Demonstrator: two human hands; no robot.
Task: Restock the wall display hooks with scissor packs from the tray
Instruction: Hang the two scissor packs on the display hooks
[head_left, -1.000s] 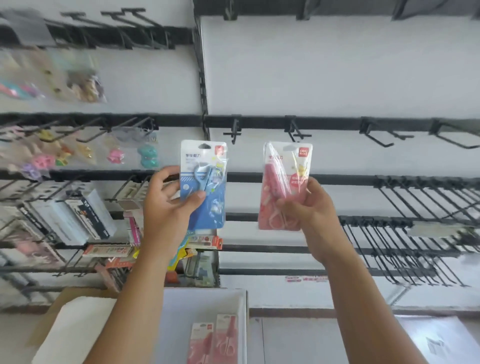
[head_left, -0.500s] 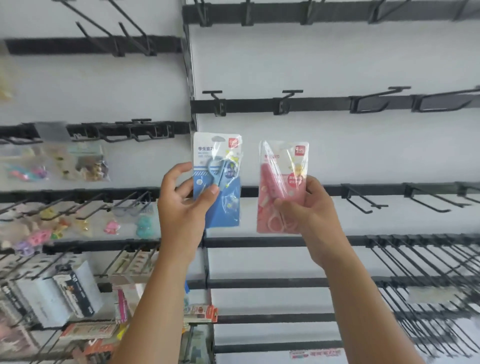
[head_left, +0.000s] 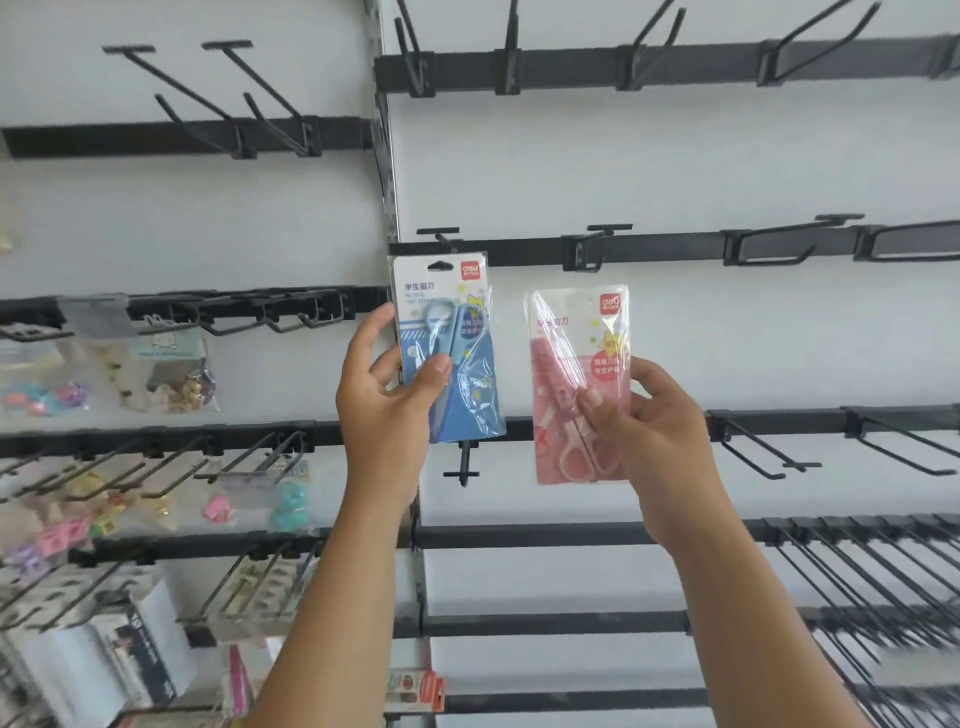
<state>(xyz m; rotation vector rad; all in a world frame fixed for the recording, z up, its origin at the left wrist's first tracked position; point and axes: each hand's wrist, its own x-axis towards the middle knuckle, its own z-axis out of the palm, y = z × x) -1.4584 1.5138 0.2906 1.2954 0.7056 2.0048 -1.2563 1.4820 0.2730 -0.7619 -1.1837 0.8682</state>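
- A white wall panel (head_left: 675, 171) fills the scene, crossed by black horizontal metal rails (head_left: 675, 249) that carry black wire display hooks (head_left: 592, 244).
- On the left section, small clear bags of colourful trinkets (head_left: 156, 374) hang from hooks, with boxed stationery (head_left: 119, 654) lower down; these are blurred.
- On the right, the hooks near the hands are bare.
- The left hand (head_left: 384, 400) grasps a blue carded scissor pack in clear plastic (head_left: 447, 348), thumb across its front and fingers behind, holding it upright.
- The blue pack's hang hole sits just below a T-tipped hook (head_left: 439, 232) on the middle rail; whether it touches the hook I cannot tell.
- The right hand (head_left: 654, 436) pinches a pink carded scissor pack in glossy plastic (head_left: 576, 384) by its lower right edge, upright, right of the blue one and slightly lower, apart from any hook.
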